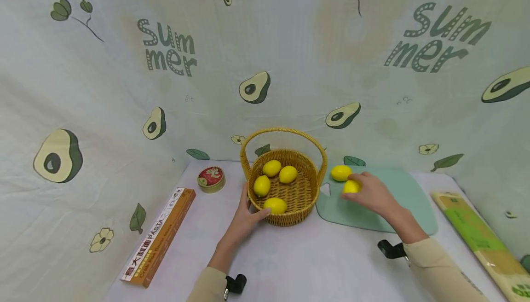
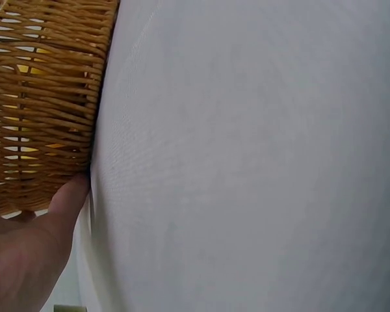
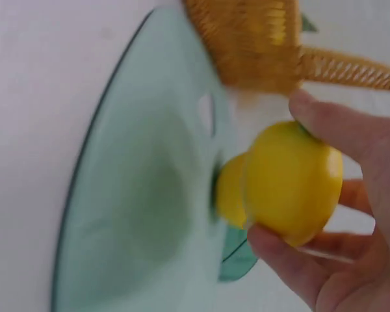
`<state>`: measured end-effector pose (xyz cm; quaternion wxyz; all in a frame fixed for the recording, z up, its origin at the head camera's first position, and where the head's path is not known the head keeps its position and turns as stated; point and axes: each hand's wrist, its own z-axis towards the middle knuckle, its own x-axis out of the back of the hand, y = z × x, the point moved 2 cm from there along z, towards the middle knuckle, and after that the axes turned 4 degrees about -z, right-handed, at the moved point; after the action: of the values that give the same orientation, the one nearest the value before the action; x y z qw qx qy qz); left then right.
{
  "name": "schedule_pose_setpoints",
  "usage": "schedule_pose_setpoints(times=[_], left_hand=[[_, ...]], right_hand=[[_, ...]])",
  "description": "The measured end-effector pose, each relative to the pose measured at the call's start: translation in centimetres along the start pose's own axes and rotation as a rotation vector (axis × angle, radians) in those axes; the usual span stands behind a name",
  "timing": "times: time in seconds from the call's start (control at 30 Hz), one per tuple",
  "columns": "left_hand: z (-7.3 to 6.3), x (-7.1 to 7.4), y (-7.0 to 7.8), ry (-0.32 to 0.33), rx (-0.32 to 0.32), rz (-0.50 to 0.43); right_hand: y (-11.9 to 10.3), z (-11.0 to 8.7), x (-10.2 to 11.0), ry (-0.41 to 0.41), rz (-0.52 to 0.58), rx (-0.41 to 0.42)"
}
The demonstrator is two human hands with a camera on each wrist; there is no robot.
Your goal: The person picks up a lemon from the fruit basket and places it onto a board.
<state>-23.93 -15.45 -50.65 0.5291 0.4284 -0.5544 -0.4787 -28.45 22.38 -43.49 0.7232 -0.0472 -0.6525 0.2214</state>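
A round wicker basket [image 1: 290, 217] with a tall arched handle stands at the middle back, with several yellow lemons [image 1: 275, 206] inside. My left hand [image 1: 244, 217] rests against its front left side, thumb and fingers spread along the wall. In the left wrist view, the thumb [image 2: 70, 198] touches the woven side low down. My right hand [image 1: 374, 194] pinches a lemon [image 3: 292, 182] between thumb and fingers over the pale green cutting board [image 1: 397, 187]. Another lemon [image 1: 341, 173] lies on the board just behind it, partly hidden in the right wrist view.
A red-topped round tin [image 1: 211, 178] sits left of the basket. Along the left table edge lies a long pasta box [image 1: 159, 237]. A green and yellow flat packet [image 1: 480, 237] lies along the right edge. A printed cloth [image 1: 290, 62] hangs behind the table.
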Motion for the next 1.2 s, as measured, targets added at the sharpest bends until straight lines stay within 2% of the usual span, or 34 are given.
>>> schedule_pose_setpoints(times=[0.13,0.3,0.43,0.67,0.9,1.03,1.2], left_hand=[[0.0,0.1,0.0,0.007,0.002,-0.001],[0.1,-0.1,0.0,-0.008,0.000,-0.001],[0.4,-0.4,0.1,-0.016,-0.009,-0.008],[0.0,-0.2,0.0,0.000,0.001,-0.013],[-0.4,0.0,-0.6,-0.011,-0.004,-0.035],[-0.4,0.0,-0.7,-0.008,-0.003,-0.044],[-0.4,0.2,-0.3,-0.010,-0.007,-0.012]], right_hand=[[2.8,-0.3,-1.0,-0.003,0.001,-0.084],[5.8,-0.5,-1.4,-0.087,0.038,-0.125],[6.9,-0.4,-1.0,-0.102,0.069,-0.140],[7.5,0.1,-1.1,-0.033,0.088,-0.168],[7.3,1.2,-1.3,-0.008,0.066,-0.210],[7.2,1.9,-1.3,-0.024,0.057,-0.218],[7.3,2.6,-1.6,-0.046,0.069,-0.250]])
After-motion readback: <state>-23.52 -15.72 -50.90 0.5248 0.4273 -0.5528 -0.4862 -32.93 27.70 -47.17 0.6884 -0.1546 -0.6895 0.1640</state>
